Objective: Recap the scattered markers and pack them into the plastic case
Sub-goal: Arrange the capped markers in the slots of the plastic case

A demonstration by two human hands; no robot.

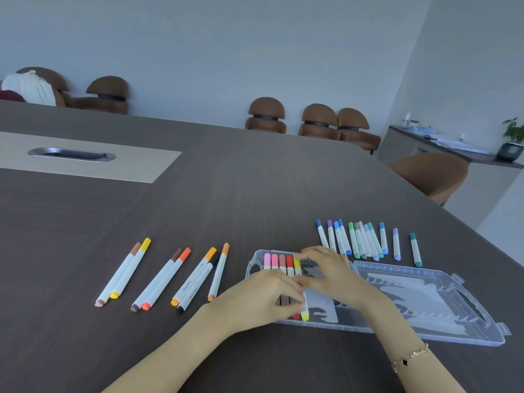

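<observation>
While both hands are working inside the open plastic case (425, 333) near the tabletop (255, 194) edge, the left hand (266, 296) is pinching the yellow marker (297, 268) beside four pink and red ones; the right hand (329, 273) is lying flat-fingered on it. Left, an orange-capped marker (192, 282) is showing "marker". Blue-green markers (365, 239) are lying far right.

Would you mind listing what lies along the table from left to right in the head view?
Warm-coloured markers → left hand on the packed markers → right hand → open lid of the plastic case. The cool-coloured markers lie further back, beyond the case.
</observation>
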